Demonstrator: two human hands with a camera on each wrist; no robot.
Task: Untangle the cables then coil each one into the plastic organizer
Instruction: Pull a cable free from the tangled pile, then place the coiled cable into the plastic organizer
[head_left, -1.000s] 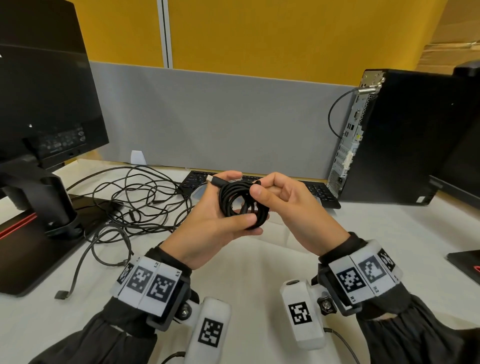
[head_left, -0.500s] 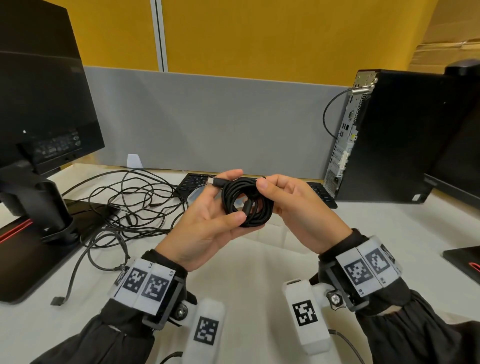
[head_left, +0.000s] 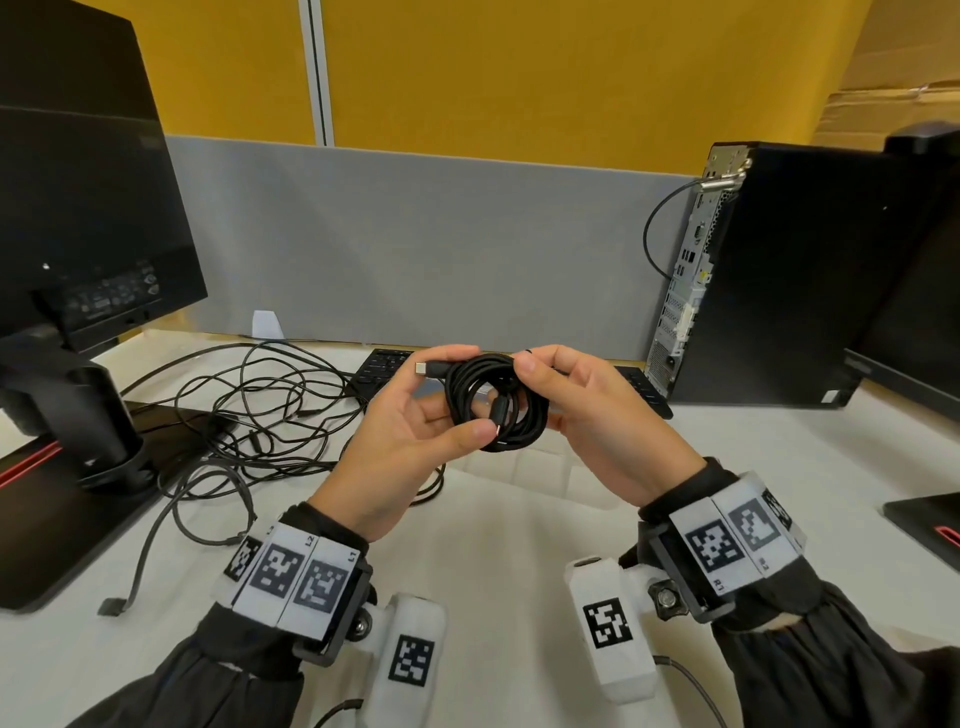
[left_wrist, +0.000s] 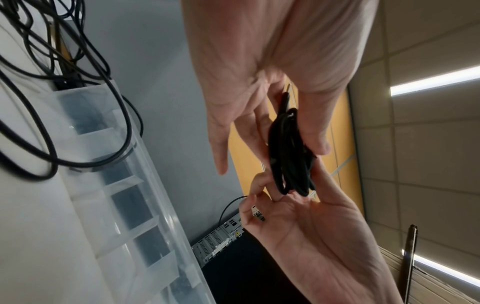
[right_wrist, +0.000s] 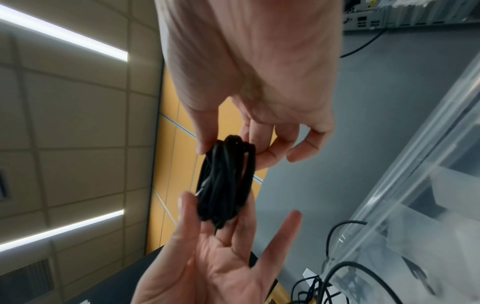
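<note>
A black cable (head_left: 524, 415), wound into a small coil, is held above the desk between both hands. My left hand (head_left: 441, 410) grips its left side, thumb under the coil and fingers over the silver-tipped plug (head_left: 422, 369). My right hand (head_left: 550, 387) pinches the coil's upper right edge. A second plug lies across the middle of the coil. The left wrist view has the coil (left_wrist: 291, 154) edge-on between the hands, as does the right wrist view (right_wrist: 226, 181). The clear plastic organizer (head_left: 540, 467) sits on the desk right under the hands, with divided compartments (left_wrist: 124, 185).
A loose tangle of black cables (head_left: 249, 415) lies on the desk to the left, beside a monitor stand (head_left: 78, 415). A keyboard (head_left: 384, 366) sits behind the hands. A black computer tower (head_left: 779, 270) stands at the right, and a grey partition (head_left: 415, 249) runs along the back.
The coil has stayed between both hands. My right thumb has shifted along the coil's top edge, and the hands have drifted slightly right.
</note>
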